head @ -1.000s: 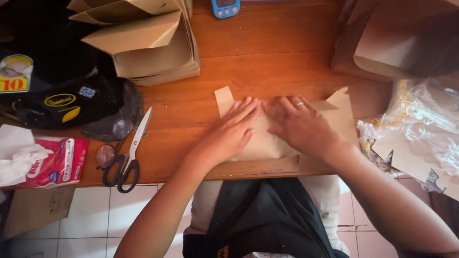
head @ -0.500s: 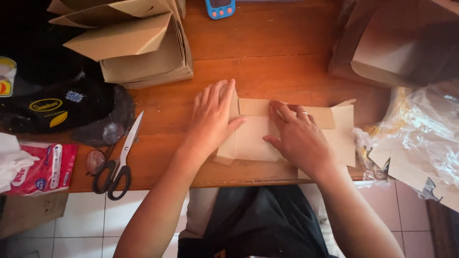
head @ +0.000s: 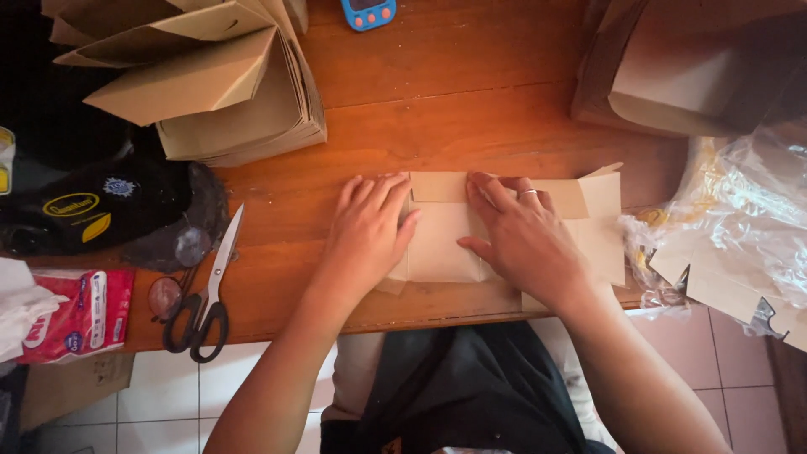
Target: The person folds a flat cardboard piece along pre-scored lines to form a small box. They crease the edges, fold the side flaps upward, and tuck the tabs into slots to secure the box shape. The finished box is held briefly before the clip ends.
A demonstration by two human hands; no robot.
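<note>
Flat cardboard blank (head: 445,240) on table (head: 471,109), left hand (head: 366,231) and right hand (head: 525,240) pressing it — fingers flat, slightly spread, gripping nothing

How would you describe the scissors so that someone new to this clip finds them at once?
Start at the wooden table and go to its near left edge, left of the person's left hand. The scissors lie there closed, black handles toward the person, silver blades pointing away. They are the only metal tool, between the red packet and the flat cardboard piece.
</note>
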